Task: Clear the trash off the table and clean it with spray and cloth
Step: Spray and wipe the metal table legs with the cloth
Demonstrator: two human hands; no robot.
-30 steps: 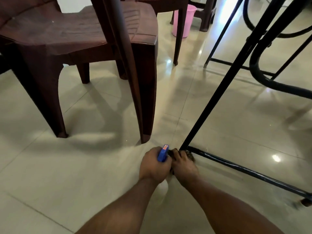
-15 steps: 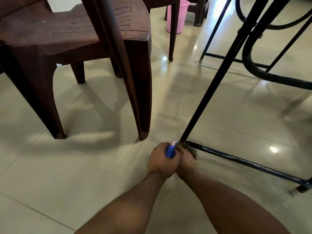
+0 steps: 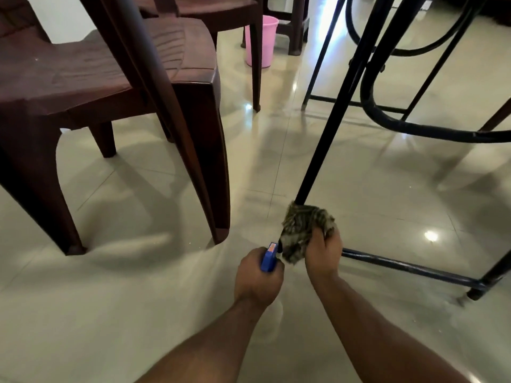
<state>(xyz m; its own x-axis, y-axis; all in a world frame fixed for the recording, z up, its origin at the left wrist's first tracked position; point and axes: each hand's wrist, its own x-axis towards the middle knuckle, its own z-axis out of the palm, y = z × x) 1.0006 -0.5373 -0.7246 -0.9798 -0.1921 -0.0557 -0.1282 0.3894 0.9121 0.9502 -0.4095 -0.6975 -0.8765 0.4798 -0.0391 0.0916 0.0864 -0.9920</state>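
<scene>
I am low down, looking under the table. My left hand point(image 3: 258, 277) grips the spray bottle, of which only the blue trigger head point(image 3: 268, 257) shows above my fist. My right hand point(image 3: 323, 252) grips a bunched, striped brown-and-cream cloth point(image 3: 301, 230) and holds it wrapped against the foot of a black metal table leg point(image 3: 331, 120), where the leg meets the low crossbar point(image 3: 409, 268). The two hands are close together, a little apart. The tabletop is out of view.
A dark brown plastic chair point(image 3: 110, 87) stands just left of my hands, its front leg point(image 3: 213, 172) near the spray bottle. A pink bucket point(image 3: 261, 41) sits on the tiled floor further back, beside more chair legs. Black curved table bracing point(image 3: 414, 128) fills the right.
My right hand has lifted away from my left hand and now shows the cloth bunched around the table leg's foot. The view has moved closer to the leg.
</scene>
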